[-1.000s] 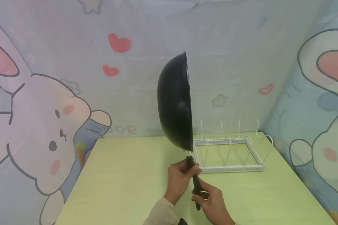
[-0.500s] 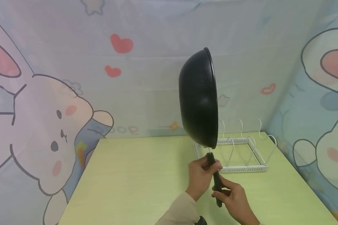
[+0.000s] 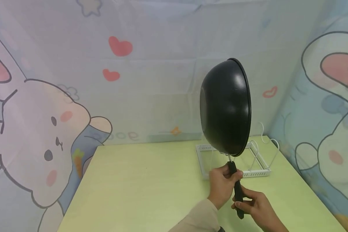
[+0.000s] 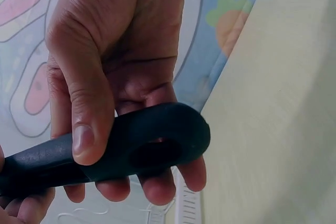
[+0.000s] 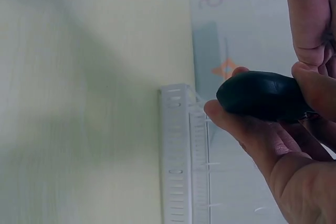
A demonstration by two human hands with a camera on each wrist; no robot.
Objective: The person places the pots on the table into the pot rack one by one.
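A black wok [image 3: 224, 106] is held up on its side in the head view, its rounded outside facing left and toward the camera. Its inside is hidden. My left hand [image 3: 222, 187] pinches the upper part of the black handle [image 3: 238, 190], just below the pan. Lower down, my right hand [image 3: 256, 206] grips the handle near its end between thumb and fingers. Behind the wok, a white rack [image 3: 256, 174] with curved wire dividers stands on the table, partly hidden. The left wrist view shows a hole in the handle's end [image 4: 194, 129].
The pale yellow-green table [image 3: 139, 180] extends left of the hands and the rack. A cartoon-printed cloth [image 3: 162, 77] hangs behind it and along both sides. The rack's slotted rail [image 5: 176, 150] appears below the handle in the right wrist view.
Both hands have carried the wok to the right, from the rack's left end to in front of its middle. The wok has turned slightly, showing more of its base. Both grips stay the same.
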